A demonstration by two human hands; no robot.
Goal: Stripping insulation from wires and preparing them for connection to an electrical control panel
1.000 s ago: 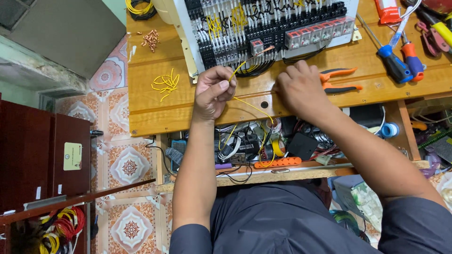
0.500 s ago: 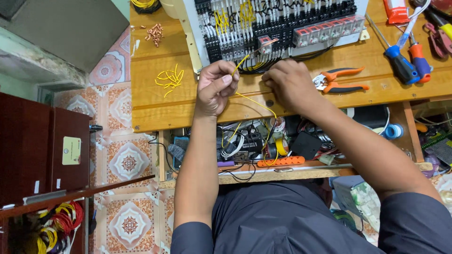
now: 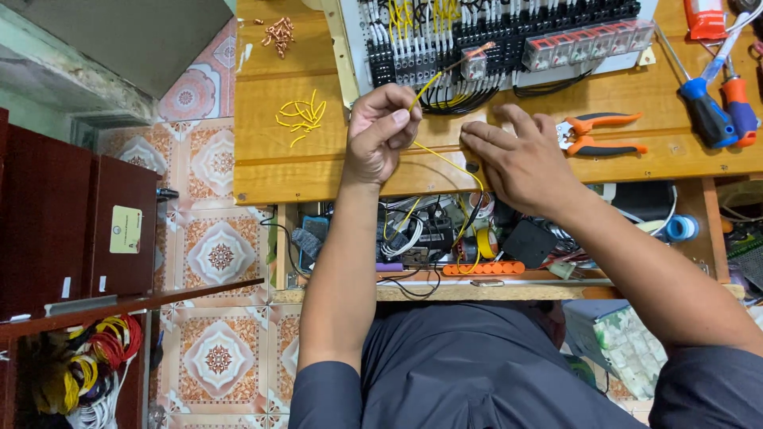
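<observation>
My left hand (image 3: 381, 131) pinches a thin yellow wire (image 3: 445, 161) above the wooden bench (image 3: 270, 171); the wire's free end points up toward the electrical panel (image 3: 493, 36) with its rows of terminals and black and yellow wiring. From my fingers the wire runs right and down over the bench edge. My right hand (image 3: 520, 163) lies flat on the bench beside it, fingers spread, touching the wire near the edge and holding nothing.
Orange-handled cutters (image 3: 596, 135) lie right of my right hand. Screwdrivers (image 3: 715, 99) sit at the far right. Cut yellow wire scraps (image 3: 302, 115) and copper bits (image 3: 278, 32) lie on the left. A cluttered shelf (image 3: 445, 238) hangs below the bench. Wire coils (image 3: 95, 357) sit bottom left.
My left hand has lifted the yellow wire slightly toward the panel. My right hand has slid a little left along the bench. The view has shifted downward.
</observation>
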